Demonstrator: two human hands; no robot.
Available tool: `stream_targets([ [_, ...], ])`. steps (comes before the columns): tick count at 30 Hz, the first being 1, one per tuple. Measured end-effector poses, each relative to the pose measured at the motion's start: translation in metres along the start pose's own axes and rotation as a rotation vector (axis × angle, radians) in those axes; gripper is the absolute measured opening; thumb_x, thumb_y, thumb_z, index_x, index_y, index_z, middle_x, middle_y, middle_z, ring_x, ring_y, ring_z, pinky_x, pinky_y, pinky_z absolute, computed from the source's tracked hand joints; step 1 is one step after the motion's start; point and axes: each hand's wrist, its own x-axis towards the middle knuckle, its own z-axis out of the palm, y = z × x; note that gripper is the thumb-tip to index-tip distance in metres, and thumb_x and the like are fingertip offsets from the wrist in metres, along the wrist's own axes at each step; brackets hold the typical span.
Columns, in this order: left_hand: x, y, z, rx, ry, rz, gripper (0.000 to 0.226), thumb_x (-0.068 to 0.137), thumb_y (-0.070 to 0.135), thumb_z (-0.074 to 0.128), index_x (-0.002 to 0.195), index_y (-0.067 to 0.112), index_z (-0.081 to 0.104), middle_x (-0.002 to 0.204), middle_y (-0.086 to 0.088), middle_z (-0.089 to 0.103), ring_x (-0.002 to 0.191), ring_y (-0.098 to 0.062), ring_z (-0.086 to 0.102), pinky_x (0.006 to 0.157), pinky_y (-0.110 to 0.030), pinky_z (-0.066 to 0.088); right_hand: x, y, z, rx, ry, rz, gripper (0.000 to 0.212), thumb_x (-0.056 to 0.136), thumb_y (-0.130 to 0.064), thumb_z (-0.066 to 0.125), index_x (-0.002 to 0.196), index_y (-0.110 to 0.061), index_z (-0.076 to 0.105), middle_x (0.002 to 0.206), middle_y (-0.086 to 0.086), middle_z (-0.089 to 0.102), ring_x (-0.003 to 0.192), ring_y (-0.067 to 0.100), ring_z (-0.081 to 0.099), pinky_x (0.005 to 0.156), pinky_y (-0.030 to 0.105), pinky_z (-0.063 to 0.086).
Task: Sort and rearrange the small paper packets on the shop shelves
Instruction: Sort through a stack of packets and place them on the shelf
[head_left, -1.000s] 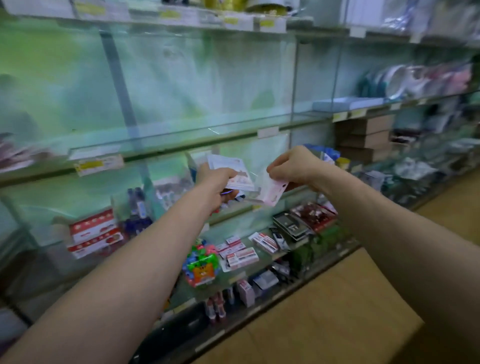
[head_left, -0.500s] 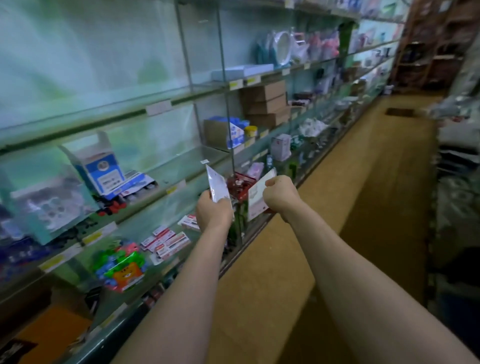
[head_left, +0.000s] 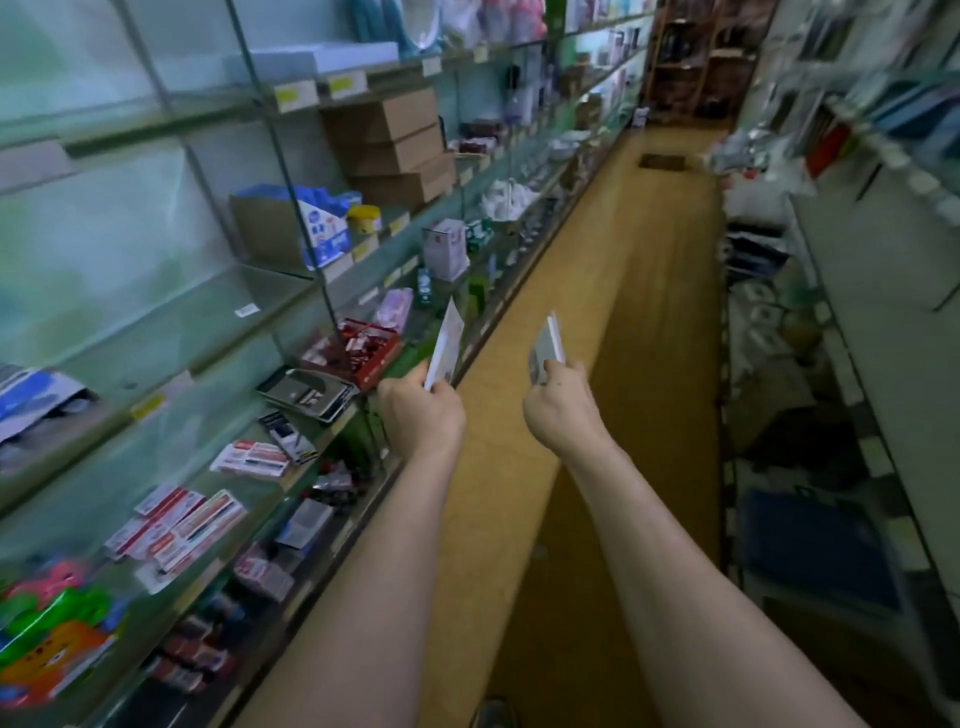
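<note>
Head view: left hand (head_left: 423, 415) and right hand (head_left: 558, 410) held apart, each clamped on paper packets above the tan floor (head_left: 597, 260).

Left hand pinches one thin, flat white packet (head_left: 445, 343) upright by its lower edge, beside the glass shelves (head_left: 280, 291). Right hand grips a small stack of packets (head_left: 548, 345), edge-on. Flat red-and-white packets (head_left: 176, 525) lie on a lower glass shelf. Brown cardboard boxes (head_left: 395, 140) are stacked higher.

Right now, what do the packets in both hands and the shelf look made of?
The packet in the left hand: thin white printed paper, possibly film-faced; blur hides the finish. The stack in the right hand: likely the same. The shelf: clear greenish glass, see-through to goods below.
</note>
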Motion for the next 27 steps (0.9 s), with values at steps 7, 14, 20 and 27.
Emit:
stream_targets([
  [7, 0.054, 0.039, 0.072, -0.074, -0.095, 0.018, 0.017, 0.087, 0.019, 0.057, 0.092, 0.019, 0.073, 0.095, -0.013, 0.063, 0.078, -0.033, 0.062, 0.056, -0.029, 0.043, 0.078, 0.004, -0.021, -0.024, 0.102, 0.004, 0.038, 0.096, -0.008, 0.036, 0.133, -0.001, 0.041, 0.138, 0.006, 0.031, 0.099, 0.024, 0.048, 0.090, 0.042, 0.050],
  [14, 0.093, 0.070, 0.122, -0.113, -0.129, 0.056, 0.024, 0.088, 0.022, 0.059, 0.109, 0.025, 0.071, 0.100, -0.006, 0.063, 0.080, -0.023, 0.062, 0.072, -0.042, 0.058, 0.137, 0.004, -0.039, -0.007, 0.189, 0.011, 0.036, 0.097, -0.009, 0.040, 0.132, -0.002, 0.041, 0.134, 0.006, 0.034, 0.103, 0.022, 0.048, 0.089, 0.040, 0.053],
  [20, 0.122, 0.086, 0.157, -0.079, -0.112, 0.055, 0.024, 0.090, 0.022, 0.059, 0.111, 0.024, 0.069, 0.101, -0.005, 0.063, 0.081, -0.022, 0.063, 0.071, -0.041, 0.058, 0.190, 0.008, -0.050, -0.007, 0.179, -0.018, 0.036, 0.097, -0.008, 0.040, 0.132, -0.003, 0.040, 0.134, 0.006, 0.033, 0.098, 0.019, 0.045, 0.091, 0.042, 0.052],
  [27, 0.159, 0.121, 0.210, -0.041, -0.042, 0.047, 0.024, 0.093, 0.020, 0.055, 0.112, 0.017, 0.069, 0.104, -0.010, 0.062, 0.080, -0.022, 0.061, 0.057, -0.026, 0.045, 0.270, 0.015, -0.076, -0.001, 0.117, -0.094, 0.036, 0.097, -0.007, 0.038, 0.132, -0.002, 0.040, 0.137, 0.006, 0.032, 0.095, 0.016, 0.040, 0.091, 0.040, 0.051],
])
